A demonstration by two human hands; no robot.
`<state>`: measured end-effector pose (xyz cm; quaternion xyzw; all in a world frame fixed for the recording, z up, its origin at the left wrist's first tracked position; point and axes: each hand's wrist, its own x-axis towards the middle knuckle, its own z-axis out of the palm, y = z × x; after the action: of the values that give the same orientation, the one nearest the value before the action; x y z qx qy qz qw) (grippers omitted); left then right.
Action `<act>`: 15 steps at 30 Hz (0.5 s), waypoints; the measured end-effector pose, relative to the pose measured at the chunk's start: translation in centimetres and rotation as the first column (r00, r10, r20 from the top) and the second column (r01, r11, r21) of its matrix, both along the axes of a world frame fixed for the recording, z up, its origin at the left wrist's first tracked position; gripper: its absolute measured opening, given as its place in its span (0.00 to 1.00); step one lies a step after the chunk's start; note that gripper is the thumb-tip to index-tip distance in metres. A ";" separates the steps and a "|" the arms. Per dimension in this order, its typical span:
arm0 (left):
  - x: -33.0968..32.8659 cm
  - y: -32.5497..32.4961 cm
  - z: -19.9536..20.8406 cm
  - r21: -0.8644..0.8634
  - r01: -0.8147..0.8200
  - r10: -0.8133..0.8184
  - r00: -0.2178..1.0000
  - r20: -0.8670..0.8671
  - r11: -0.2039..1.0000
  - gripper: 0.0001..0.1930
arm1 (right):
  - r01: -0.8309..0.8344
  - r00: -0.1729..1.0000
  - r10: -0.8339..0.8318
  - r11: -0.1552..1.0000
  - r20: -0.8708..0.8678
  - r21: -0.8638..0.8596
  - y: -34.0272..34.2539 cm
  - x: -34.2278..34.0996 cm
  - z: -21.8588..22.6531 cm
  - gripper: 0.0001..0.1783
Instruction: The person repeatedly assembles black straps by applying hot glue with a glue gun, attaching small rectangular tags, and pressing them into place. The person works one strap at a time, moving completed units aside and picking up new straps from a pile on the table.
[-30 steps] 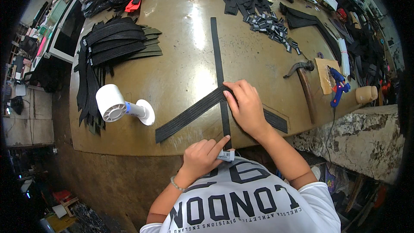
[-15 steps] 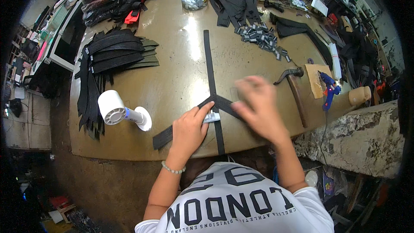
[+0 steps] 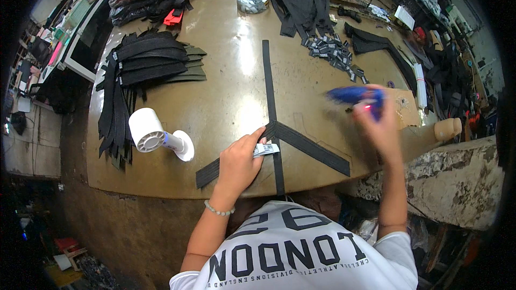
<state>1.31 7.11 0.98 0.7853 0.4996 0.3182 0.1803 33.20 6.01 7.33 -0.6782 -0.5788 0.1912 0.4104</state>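
Note:
A long black strap [image 3: 270, 88] lies nearly straight up and down on the table. A wider black strap [image 3: 314, 150] bends over it in an upside-down V, its peak at the crossing. With its fingers closed, my left hand [image 3: 240, 164] holds the straps at that crossing. Beside those fingers a white printed label [image 3: 267, 150] lies across the long strap. My right hand [image 3: 378, 124] grips a blue glue gun [image 3: 349, 95], raised over the table's right side and smeared by motion. Its nozzle side points left.
A white handheld fan [image 3: 148, 129] stands left, near a stack of black straps [image 3: 148, 62]. Farther back are a tub of labels [image 3: 252, 2], loose grey labels [image 3: 330, 51] and more straps [image 3: 301, 0]. A cardboard piece [image 3: 404, 108] and a tape roll [image 3: 447, 129] lie right.
My right hand has moved right from beside the straps and picked up the glue gun from the cardboard. My left hand has stayed at the crossing.

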 end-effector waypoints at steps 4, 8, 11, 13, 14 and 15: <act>0.0 0.1 0.2 0.003 0.007 -0.008 1.000 0.006 1.000 0.14 | -0.377 0.919 0.386 0.920 0.079 -0.108 2.2 -6.7 0.3 0.29; 0.0 0.0 0.3 -0.044 0.002 -0.001 1.000 0.027 0.999 0.14 | -0.371 0.902 0.396 0.915 0.173 -0.160 3.2 -7.4 0.0 0.29; -0.1 -0.2 0.4 -0.073 0.003 -0.001 0.999 0.037 0.997 0.14 | -0.357 0.900 0.389 0.917 0.199 -0.176 2.9 -7.6 0.2 0.28; -0.1 -0.1 0.4 -0.069 0.010 -0.008 1.000 0.026 0.998 0.17 | -0.362 0.897 0.392 0.916 0.205 -0.171 2.4 -7.8 0.4 0.28; -0.2 -0.1 0.3 -0.063 0.014 -0.013 1.000 0.011 0.998 0.19 | -0.373 0.894 0.400 0.914 0.202 -0.157 2.0 -7.9 0.5 0.28; -0.2 0.0 0.3 -0.072 0.015 -0.016 1.000 -0.015 0.997 0.22 | -0.373 0.895 0.401 0.913 0.196 -0.166 1.7 -8.0 0.6 0.28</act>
<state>1.11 7.12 1.29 0.7847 0.5059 0.2923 0.2070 25.23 7.70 7.96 -0.5907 -0.7321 0.2261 0.2528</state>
